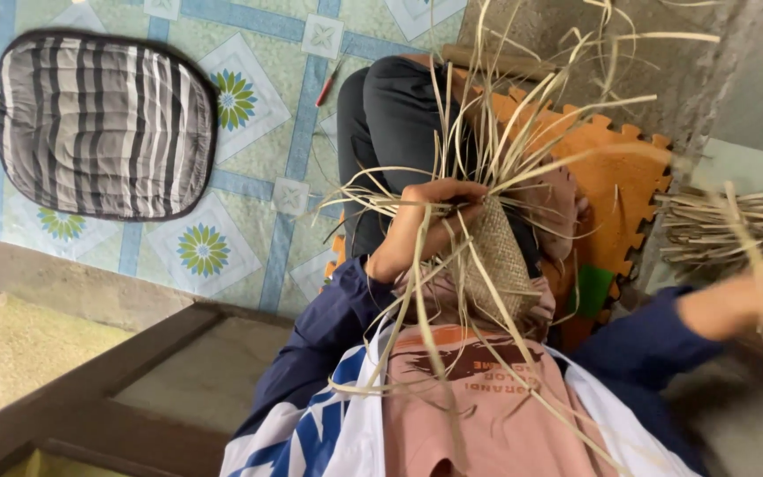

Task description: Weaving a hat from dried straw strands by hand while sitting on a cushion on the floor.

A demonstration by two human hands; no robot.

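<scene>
My left hand (426, 221) grips the top of a small woven straw piece (498, 258) that rests over my lap. Many loose pale straw strands (523, 132) fan up and outward from its rim. My right hand (752, 296) is out at the right edge and blurred by motion. It is closed around a single pale straw strand (746, 237), beside a bundle of dry straw (726, 225) lying on the floor. Both arms wear dark blue sleeves.
An orange foam puzzle mat (615, 181) lies under my dark-trousered legs (390, 115). A striped grey cushion (103, 124) sits on the patterned tile floor (267, 53) at upper left. A red pen-like stick (327, 85) lies on the tiles. A brown wooden frame (108, 371) crosses the lower left.
</scene>
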